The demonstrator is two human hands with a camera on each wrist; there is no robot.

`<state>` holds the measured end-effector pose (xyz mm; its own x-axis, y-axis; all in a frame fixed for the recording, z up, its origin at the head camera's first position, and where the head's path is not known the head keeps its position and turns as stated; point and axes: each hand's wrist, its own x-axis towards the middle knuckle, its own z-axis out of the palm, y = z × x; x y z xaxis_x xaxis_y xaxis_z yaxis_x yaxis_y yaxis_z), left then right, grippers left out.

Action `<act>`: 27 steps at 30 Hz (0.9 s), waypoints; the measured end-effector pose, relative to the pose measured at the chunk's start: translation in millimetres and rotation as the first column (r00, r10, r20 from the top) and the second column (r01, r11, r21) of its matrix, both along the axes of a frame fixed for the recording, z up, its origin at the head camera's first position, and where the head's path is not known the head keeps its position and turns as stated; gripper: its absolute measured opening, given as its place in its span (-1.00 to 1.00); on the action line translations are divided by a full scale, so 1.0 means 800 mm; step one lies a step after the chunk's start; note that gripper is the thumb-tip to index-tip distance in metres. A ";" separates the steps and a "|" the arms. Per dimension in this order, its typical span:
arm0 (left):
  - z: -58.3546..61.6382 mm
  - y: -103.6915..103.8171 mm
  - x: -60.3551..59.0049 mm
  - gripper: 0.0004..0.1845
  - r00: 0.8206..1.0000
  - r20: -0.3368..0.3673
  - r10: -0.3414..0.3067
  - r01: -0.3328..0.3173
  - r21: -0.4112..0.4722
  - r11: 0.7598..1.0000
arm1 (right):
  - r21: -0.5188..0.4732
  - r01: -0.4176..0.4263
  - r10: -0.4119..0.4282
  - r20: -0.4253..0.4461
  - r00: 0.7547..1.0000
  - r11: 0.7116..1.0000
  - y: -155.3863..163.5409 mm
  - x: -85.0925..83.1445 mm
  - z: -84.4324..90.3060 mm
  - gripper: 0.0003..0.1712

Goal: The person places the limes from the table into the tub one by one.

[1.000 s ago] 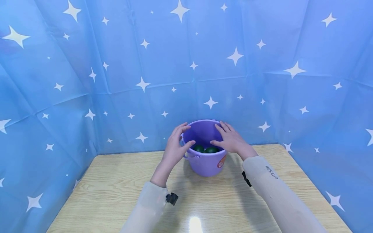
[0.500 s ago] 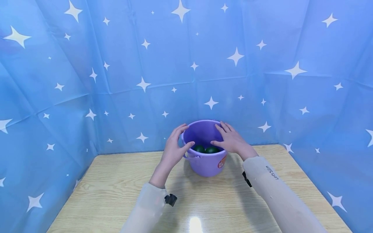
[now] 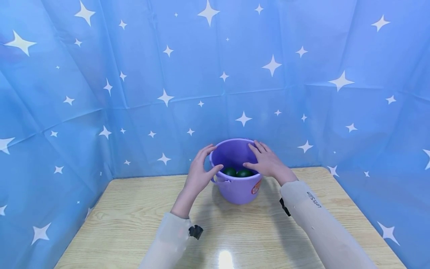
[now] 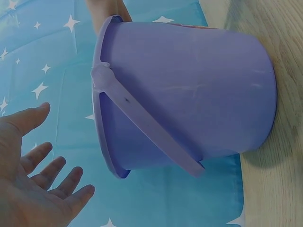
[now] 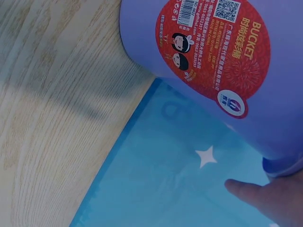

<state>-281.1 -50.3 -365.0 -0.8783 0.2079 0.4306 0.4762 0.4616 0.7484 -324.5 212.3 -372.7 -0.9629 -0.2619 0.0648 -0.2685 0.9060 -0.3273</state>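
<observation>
A purple bucket (image 3: 238, 188) stands upright on the table near its back edge. Inside lie two dark green rounded objects (image 3: 245, 173), whose kind I cannot tell. My left hand (image 3: 199, 172) is at the left of the rim, thumb and fingers spread; in the left wrist view that hand (image 4: 40, 175) is apart from the bucket (image 4: 189, 90). Over the right side of the rim is my right hand (image 3: 268, 161), its fingers extended and its thumb over the opening. The right wrist view shows this hand (image 5: 279, 198) at the rim, where contact is unclear.
The bucket's handle (image 4: 154, 130) hangs down on the left side. A red label (image 5: 215, 52) is on its right side. Behind the wood-grain table (image 3: 134, 224) hangs a blue cloth with white stars (image 3: 188, 74), also along both sides.
My left hand has drawn slightly leftward, away from the bucket's rim. The right hand and the bucket have stayed almost still.
</observation>
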 end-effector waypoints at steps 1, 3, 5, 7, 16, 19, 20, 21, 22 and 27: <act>0.000 0.000 0.000 -0.35 1.000 0.001 0.001 -0.001 0.000 1.000 | 0.002 -0.001 0.001 -0.001 1.000 1.000 0.000 0.000 0.000 0.00; -0.001 -0.001 0.001 -0.35 1.000 0.002 0.006 -0.006 -0.001 1.000 | 0.001 -0.002 0.002 -0.001 1.000 1.000 0.000 0.001 0.001 0.00; -0.001 -0.002 0.001 -0.35 1.000 0.010 0.007 -0.007 0.000 1.000 | -0.003 -0.002 0.002 -0.002 1.000 1.000 -0.001 0.001 0.001 -0.01; -0.002 -0.003 0.002 -0.35 1.000 0.015 0.010 -0.010 -0.001 1.000 | -0.005 -0.002 0.002 -0.002 1.000 1.000 -0.001 0.001 0.000 -0.01; -0.006 -0.007 0.001 -0.35 1.000 -0.004 0.013 -0.013 0.001 1.000 | -0.006 -0.001 0.001 -0.006 1.000 1.000 0.000 0.002 0.000 -0.01; -0.007 -0.008 0.000 -0.35 1.000 -0.005 0.014 -0.014 -0.002 1.000 | -0.008 -0.004 0.003 -0.005 1.000 1.000 0.000 0.002 0.000 -0.01; -0.007 -0.008 0.000 -0.35 1.000 -0.004 0.015 -0.015 -0.004 1.000 | -0.009 -0.005 0.004 -0.006 1.000 1.000 0.000 0.002 0.000 -0.01; -0.007 -0.008 0.001 -0.35 1.000 0.001 0.018 -0.018 -0.007 1.000 | -0.009 -0.006 0.006 -0.007 1.000 1.000 0.000 0.002 0.001 -0.01; -0.007 -0.009 0.000 -0.35 1.000 0.003 0.020 -0.020 -0.008 1.000 | -0.009 -0.007 0.007 -0.008 1.000 1.000 0.000 0.002 0.000 -0.02; -0.010 -0.011 0.000 -0.35 0.999 0.019 0.031 -0.031 -0.015 0.999 | -0.005 -0.010 0.009 -0.013 1.000 1.000 0.001 0.002 0.000 -0.02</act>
<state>-281.2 -58.7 -373.1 -0.8925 0.1867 0.4106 0.4470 0.4872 0.7502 -323.0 212.9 -373.0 -0.9594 -0.2707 0.0790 -0.2815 0.9017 -0.3281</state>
